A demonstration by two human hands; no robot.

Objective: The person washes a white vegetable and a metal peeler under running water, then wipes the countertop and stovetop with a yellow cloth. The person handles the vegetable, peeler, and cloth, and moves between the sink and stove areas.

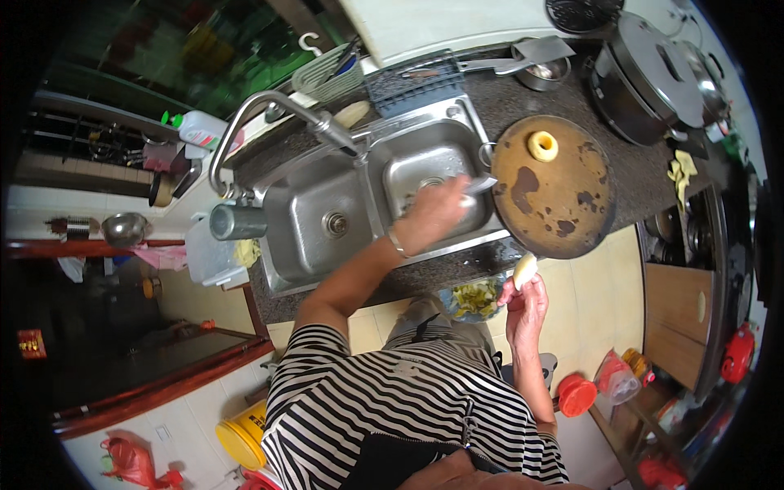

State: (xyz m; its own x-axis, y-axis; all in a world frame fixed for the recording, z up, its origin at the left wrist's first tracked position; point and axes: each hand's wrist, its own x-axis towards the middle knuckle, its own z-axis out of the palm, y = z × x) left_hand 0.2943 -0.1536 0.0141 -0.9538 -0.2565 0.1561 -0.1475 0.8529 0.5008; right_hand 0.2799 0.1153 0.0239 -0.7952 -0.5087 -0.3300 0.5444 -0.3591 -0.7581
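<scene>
My left hand [432, 214] is over the right sink basin [422, 147], blurred by motion, and grips a small knife [481, 185]. The blade points right, towards the round wooden cutting board [551, 202]. Something small and white shows beside the knife; I cannot tell what it is. My right hand [525, 309], just below the board's near edge, holds a pale, peeled piece of fruit or vegetable [525, 272] between its fingertips. On the board sits a pale yellow, peeled round piece [542, 146] with a hollow centre. Below the counter edge, a clear container [450, 300] holds yellow-green scraps.
A curved faucet [269, 95] rises behind the left basin [318, 226]. A grey plastic basket [413, 86] stands behind the sink, beside a cleaver [542, 49] resting on a small metal bowl [545, 76]. A large lidded pot [637, 86] is at the back right.
</scene>
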